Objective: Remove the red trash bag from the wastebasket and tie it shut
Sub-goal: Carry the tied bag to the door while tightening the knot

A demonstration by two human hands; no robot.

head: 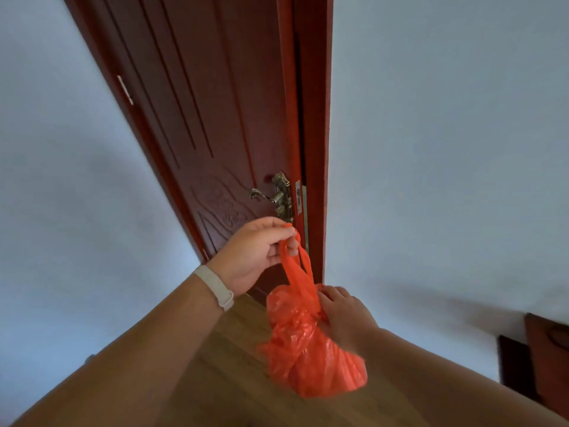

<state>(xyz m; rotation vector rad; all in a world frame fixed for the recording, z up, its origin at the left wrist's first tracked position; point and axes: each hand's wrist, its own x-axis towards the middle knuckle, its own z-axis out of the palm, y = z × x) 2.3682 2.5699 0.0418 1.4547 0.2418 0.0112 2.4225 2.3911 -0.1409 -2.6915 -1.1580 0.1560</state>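
Red trash bag [311, 349] was seen hanging in the air in front of a dark red door [215, 118], above a wooden floor [234, 380]. No wastebasket was in view; the bag was judged already out of it.

Left hand [255, 257]: grip closed narrow around the two handle loops [292, 260], which were drawn upward and taut. A pale wristband [215, 288] was noted on that wrist.

Right hand [341, 315]: fingers were pressed against the gathered neck of the bag; whether the grip was closed on the plastic could not be told.

Step in hand was judged to be the tying. For a sound knot, the neck should be pinched tight and kept low by the right hand, the loops kept under tension by the left, and the contents kept below the pinch. Whether a knot was already formed could not be told.
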